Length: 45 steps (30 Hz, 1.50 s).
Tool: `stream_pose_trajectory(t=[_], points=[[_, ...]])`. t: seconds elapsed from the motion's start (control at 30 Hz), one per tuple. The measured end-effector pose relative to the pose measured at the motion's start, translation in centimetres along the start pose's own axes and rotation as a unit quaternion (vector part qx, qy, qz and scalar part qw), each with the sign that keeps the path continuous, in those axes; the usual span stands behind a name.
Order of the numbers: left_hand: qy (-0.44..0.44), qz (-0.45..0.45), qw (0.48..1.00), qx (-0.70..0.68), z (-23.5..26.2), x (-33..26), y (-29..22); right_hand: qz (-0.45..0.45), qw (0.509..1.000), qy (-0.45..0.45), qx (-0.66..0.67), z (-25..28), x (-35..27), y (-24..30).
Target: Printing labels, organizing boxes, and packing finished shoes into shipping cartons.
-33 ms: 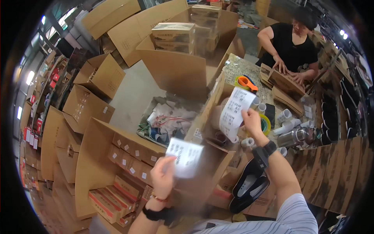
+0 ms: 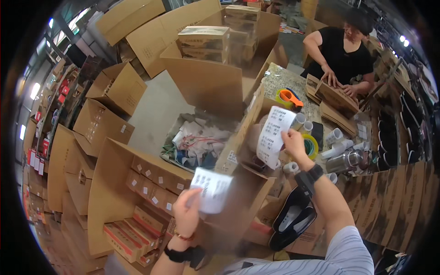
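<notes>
Broadly, cartons are crowding the scene: a big open carton (image 2: 101, 188) is standing at lower left, holding small brown boxes (image 2: 158, 185) with white stickers and, below them, red-edged boxes (image 2: 132, 236). Speckled desk (image 2: 278, 75) is running along the right side. Co-worker (image 2: 349, 59) in a black top is sitting at its far side, both hands resting on a folded brown box (image 2: 338, 97). Row of brown boxes (image 2: 385, 201) is standing side by side at lower right. Heap of pale scraps (image 2: 199, 137), red strings among them, is lying beyond the open carton. Black shoes (image 2: 293, 206) are lying near the wearer's right forearm; a metal flask (image 2: 346, 161) is lying on the desk. Wearer's hands: both nearly closed, each pinching paper. Right hand (image 2: 295, 144) is gripping the edge of a long printed strip (image 2: 276, 137) between thumb and fingers; the strip is hanging, slightly curled, by the near edge of the desk. Left hand (image 2: 187, 211), lower, is pinching a shorter printed strip (image 2: 211, 190) by its left edge, holding it up beside the open carton. Orange tape dispenser (image 2: 296, 101) is sitting beyond the long strip; a yellow-green tape roll (image 2: 313, 142) is showing just beside the right hand, small white rolls (image 2: 334, 135) farther right.
</notes>
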<state>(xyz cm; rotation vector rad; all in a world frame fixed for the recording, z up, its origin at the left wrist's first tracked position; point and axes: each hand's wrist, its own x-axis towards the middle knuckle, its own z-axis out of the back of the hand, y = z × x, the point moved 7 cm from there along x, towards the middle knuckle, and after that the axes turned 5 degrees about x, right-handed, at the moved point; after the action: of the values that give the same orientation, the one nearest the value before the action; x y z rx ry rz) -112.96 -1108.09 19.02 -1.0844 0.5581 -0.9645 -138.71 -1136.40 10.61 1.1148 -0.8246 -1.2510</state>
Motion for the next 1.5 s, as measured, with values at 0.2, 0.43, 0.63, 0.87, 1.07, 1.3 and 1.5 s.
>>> stream_pose_trajectory(t=[0.2, 0.43, 0.63, 0.87, 1.07, 1.3, 1.5], points=[[-0.067, 0.114, 0.991, 0.029, 5.6, -6.0, 4.2, -0.091, 0.994, 0.054, -0.032, -7.6, 3.6, -3.8], [-0.154, 0.151, 0.976, -0.043, 8.8, -9.9, 5.4, -0.047, 0.957, 0.151, -0.245, -15.0, 7.9, -7.7], [-0.164, 0.172, 0.971, -0.026, 12.3, -13.0, 7.2, -0.016, 0.928, 0.215, -0.302, -15.5, 10.8, -12.1], [-0.179, 0.135, 0.936, -0.272, 19.5, -14.5, 9.2, 0.142, 0.982, -0.066, -0.102, -5.3, 5.3, 6.4], [-0.072, 0.101, 0.947, -0.295, 25.5, -17.0, 8.7, 0.295, 0.935, 0.196, 0.008, -18.8, -19.4, 22.5], [-0.052, 0.069, 0.95, -0.301, 28.3, -21.4, 4.7, 0.095, 0.776, 0.612, 0.114, -35.4, -42.7, 21.5], [-0.373, 0.069, 0.821, -0.426, 26.0, -32.4, 9.1, -0.029, 0.779, 0.517, 0.353, -39.6, -47.6, 18.8]])
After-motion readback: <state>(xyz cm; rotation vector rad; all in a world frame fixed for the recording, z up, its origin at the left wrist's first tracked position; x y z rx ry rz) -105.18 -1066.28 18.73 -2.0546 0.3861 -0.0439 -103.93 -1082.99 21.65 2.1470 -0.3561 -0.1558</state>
